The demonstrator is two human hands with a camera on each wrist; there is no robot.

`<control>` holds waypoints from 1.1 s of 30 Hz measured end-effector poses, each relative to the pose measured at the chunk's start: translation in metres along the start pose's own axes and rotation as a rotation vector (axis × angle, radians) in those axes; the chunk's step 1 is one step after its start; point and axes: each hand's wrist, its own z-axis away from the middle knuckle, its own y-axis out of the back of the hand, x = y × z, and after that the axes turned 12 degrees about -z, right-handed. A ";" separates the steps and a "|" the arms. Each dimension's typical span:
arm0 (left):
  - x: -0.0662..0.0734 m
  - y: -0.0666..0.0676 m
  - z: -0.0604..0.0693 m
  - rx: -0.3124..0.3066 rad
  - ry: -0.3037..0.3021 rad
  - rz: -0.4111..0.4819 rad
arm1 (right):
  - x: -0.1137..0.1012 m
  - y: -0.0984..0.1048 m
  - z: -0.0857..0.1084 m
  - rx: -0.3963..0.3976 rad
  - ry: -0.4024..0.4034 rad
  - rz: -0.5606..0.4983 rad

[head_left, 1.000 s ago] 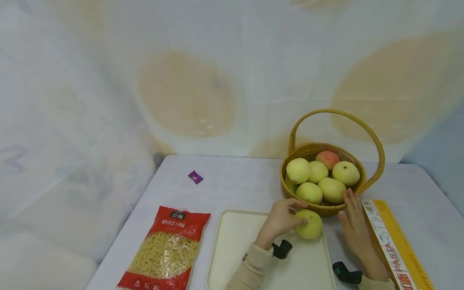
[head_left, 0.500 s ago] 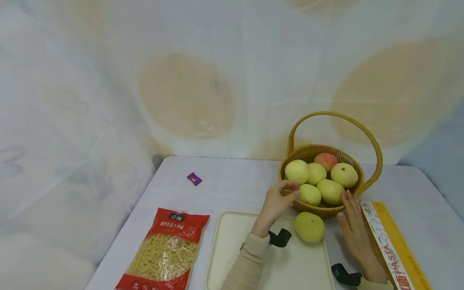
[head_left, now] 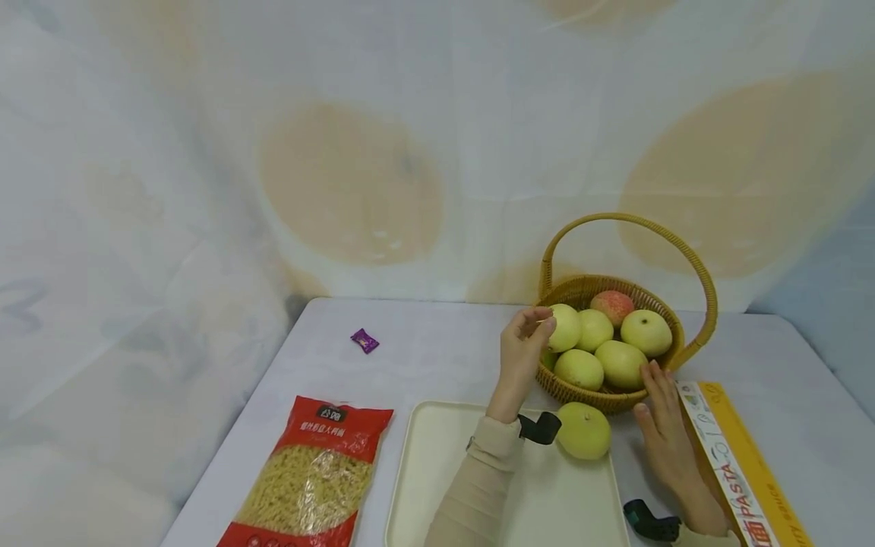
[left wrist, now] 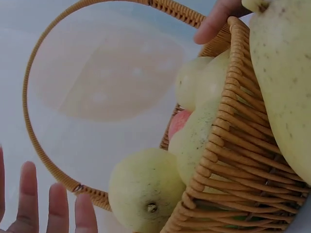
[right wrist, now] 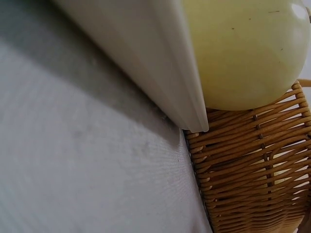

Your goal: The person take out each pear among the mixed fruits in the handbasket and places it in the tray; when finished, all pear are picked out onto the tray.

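A wicker basket (head_left: 589,395) with a tall arched handle holds several round yellow-green pears and a red apple (head_left: 613,306). My left hand (head_left: 521,357) is at the basket's left side, beside the leftmost pear (head_left: 564,328). In the left wrist view its fingers (left wrist: 58,208) are spread and look apart from the nearest pear (left wrist: 146,187). My right hand (head_left: 670,441) rests with straight fingers against the basket's front right rim. One loose pear (head_left: 583,431) sits on the right back corner of a cream tray (head_left: 444,463), just in front of the basket.
A red bag of pasta (head_left: 311,471) lies left of the tray. Toward the back left of the table is a small purple-wrapped candy (head_left: 365,340). A yellow and white pasta box (head_left: 741,463) lies along the right side, close to my right forearm.
My left hand has let go of the pear on the tray and moved up and back to the basket's left side. My right hand stays at the rim.
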 end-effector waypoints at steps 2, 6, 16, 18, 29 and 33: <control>-0.002 -0.005 -0.004 0.055 0.004 0.005 | 0.000 0.000 0.000 0.000 0.000 0.000; -0.005 -0.016 -0.011 0.168 0.039 0.031 | 0.001 0.000 0.001 0.003 -0.004 0.005; 0.005 -0.045 -0.029 0.270 0.168 0.015 | 0.002 0.000 0.001 0.003 -0.021 0.000; 0.004 -0.046 -0.031 0.259 0.171 -0.019 | 0.001 0.000 0.000 0.000 -0.025 0.005; -0.006 -0.049 -0.041 0.198 0.217 -0.346 | 0.002 -0.004 0.003 0.009 -0.024 0.024; -0.007 -0.050 -0.046 0.149 0.215 -0.412 | 0.001 -0.003 0.001 0.016 -0.018 0.023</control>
